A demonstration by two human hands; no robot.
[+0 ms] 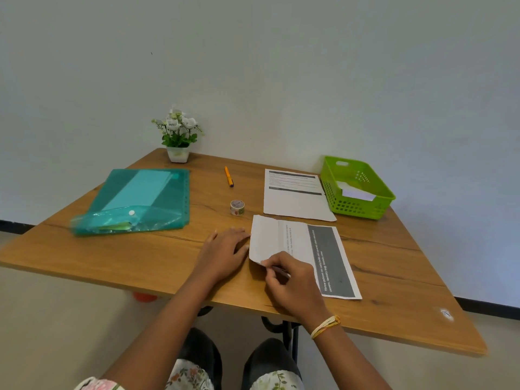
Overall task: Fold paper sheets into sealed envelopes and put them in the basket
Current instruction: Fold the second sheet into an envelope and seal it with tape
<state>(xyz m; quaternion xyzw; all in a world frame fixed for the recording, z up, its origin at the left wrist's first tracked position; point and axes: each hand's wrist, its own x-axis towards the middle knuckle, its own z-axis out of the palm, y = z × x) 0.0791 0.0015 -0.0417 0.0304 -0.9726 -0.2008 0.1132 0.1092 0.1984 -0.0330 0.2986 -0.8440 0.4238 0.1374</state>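
White sheet: R hand pinches near corner, L hand flat beside.

Left grip flat, fingers straight; right grip pinching.

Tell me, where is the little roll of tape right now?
The roll of tape stands mid-table, between the orange pen behind it and the left hand in front.

Wooden table | far edge: white-flowered plant pot | left: teal plastic folder | middle: orange pen, tape roll | right: printed sheet lying flat just beside green basket | near edge: part-folded sheet
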